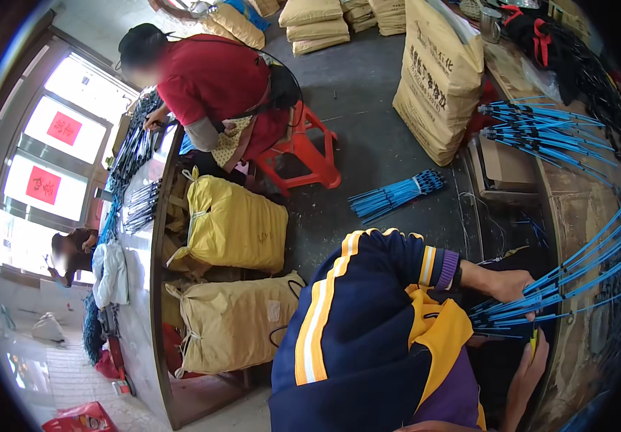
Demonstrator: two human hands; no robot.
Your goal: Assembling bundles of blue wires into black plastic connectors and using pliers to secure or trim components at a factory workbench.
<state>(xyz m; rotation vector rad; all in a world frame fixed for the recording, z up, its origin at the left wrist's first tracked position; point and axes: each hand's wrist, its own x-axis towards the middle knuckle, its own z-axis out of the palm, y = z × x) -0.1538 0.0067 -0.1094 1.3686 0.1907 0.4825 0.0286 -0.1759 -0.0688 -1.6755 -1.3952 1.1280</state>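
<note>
My left hand [506, 284], at the end of a navy sleeve with a purple cuff, is closed on a bundle of thin blue rods [577, 282] with dark bands. The rods fan out to the right over the edge of a worn wooden bench. Just below the bundle, my right hand [528, 369] holds a small yellow tool [533, 341]; only a sliver of it shows, so its kind is unclear. Another blue rod bundle [541, 137] lies farther up on the bench [566, 191].
A tied blue rod bundle [397, 196] lies on the dark floor. A large paper sack [440, 79] stands beside the bench. At left, a co-worker in red [217, 75] sits on a red stool [303, 151] at a long table, with yellow [235, 225] and tan sacks [235, 324] nearby.
</note>
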